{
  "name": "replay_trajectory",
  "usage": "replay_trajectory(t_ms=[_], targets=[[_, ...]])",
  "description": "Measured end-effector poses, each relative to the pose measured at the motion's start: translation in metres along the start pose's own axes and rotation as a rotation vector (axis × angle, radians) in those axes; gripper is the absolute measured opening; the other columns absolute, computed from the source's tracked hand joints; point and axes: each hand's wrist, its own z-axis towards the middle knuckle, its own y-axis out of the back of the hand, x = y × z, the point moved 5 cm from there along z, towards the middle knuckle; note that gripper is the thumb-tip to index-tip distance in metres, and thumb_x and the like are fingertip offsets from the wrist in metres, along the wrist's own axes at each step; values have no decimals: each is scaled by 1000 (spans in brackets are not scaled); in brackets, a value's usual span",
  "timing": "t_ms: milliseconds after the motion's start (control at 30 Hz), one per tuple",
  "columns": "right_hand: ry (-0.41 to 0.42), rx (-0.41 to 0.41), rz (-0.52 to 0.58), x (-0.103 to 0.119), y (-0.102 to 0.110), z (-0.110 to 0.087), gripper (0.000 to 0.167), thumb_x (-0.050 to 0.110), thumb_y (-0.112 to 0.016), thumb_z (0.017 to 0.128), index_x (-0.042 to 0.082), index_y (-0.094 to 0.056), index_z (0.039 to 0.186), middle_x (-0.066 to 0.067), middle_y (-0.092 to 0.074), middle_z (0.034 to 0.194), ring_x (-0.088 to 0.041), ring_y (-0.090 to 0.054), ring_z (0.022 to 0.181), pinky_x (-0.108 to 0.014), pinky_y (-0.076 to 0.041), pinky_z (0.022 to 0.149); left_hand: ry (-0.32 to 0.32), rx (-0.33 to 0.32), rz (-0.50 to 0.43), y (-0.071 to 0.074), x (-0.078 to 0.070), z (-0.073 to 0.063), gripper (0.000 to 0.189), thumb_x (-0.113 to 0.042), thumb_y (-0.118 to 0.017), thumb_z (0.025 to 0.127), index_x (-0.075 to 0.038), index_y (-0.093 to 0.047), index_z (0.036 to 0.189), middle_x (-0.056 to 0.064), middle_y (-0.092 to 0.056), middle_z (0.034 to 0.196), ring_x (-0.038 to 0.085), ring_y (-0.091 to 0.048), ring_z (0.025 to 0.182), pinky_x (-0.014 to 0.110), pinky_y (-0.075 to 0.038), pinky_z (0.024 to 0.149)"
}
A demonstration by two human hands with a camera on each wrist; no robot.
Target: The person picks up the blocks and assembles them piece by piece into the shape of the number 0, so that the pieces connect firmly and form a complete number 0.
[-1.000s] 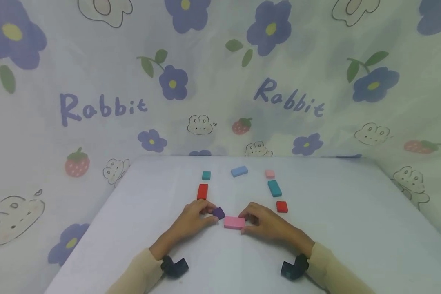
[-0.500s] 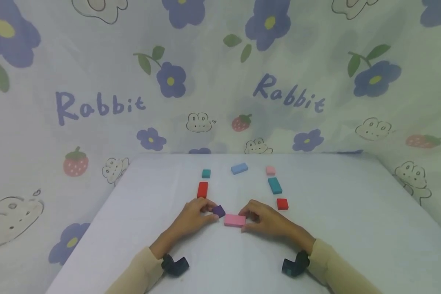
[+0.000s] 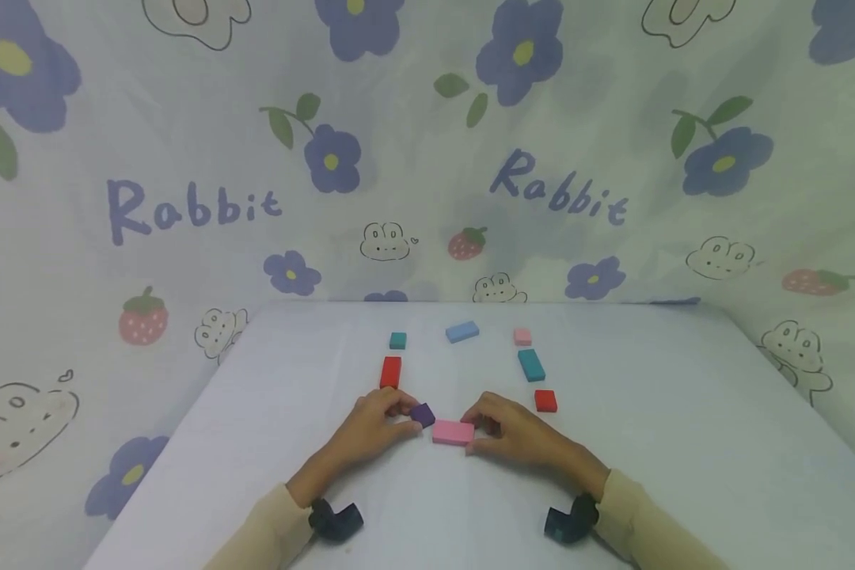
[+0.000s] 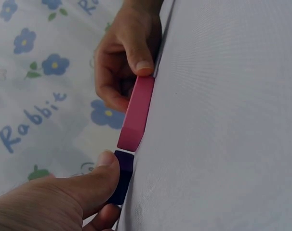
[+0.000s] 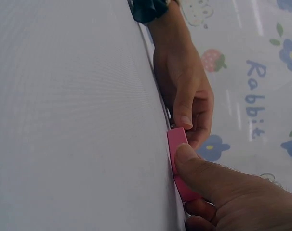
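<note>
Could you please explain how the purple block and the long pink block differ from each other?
The purple block is short and dark, whereas the long pink block is longer and brighter. In the head view, the purple block sits turned at an angle; the long pink block lies nearly straight across. The left hand holds the purple block, the right hand the long pink block. Both are plain, straight-edged blocks.

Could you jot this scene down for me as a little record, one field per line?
Left hand: pinches the purple block
Right hand: pinches the long pink block
Between those two: a narrow gap
Left side: small teal block, long red block
Far middle: light blue block
Right side: light pink block, long teal block, small red block
Backdrop: flower-patterned
</note>
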Motion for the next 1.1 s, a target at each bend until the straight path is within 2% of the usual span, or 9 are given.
replay_trajectory(t_ms=[600,1100], targets=[[-1,-7,-6,-1,3,0,36,39,-79,85,29,-68,118,17,-57,98,-4,-55,87,-18,-52,79,-28,4,24,0,-3,2,27,-32,-80,84,-28,-71,109,-14,-62,98,8,-55,97,34,-49,87],[16,-13,-11,-2,0,-1,34,39,-78,86,28,-67,116,15,-57,95,-3,-54,86,-17,-52,78,-10,8,31,0,-5,-2,28,-33,-80,84,-27,-71,109,-13,-62,97,10,-55,98,38,-46,89]])
